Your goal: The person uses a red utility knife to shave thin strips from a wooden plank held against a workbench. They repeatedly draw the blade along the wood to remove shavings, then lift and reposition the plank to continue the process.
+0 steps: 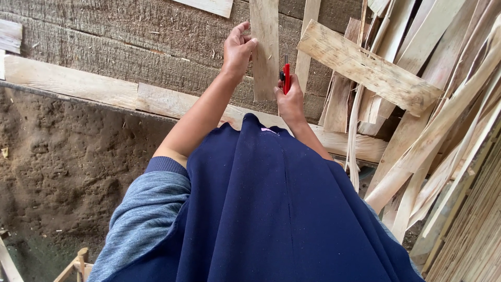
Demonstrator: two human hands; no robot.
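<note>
My left hand [237, 50] grips the left edge of a narrow pale wooden strip [265, 47] that stands upright in front of me. My right hand [290, 98] is closed around a red utility knife [286, 78], its tip against the strip's lower right edge. My dark blue skirt [271, 209] and blue-grey sleeve [146, 214] fill the lower middle of the view.
A heap of thin wooden slats [417, 130] leans at the right, with a broad rough plank [368, 68] lying across it. Long boards [73, 86] lie flat on the rough wooden platform behind. Bare dirt floor [62, 172] spreads to the left. Bamboo-like strips [475, 230] line the lower right.
</note>
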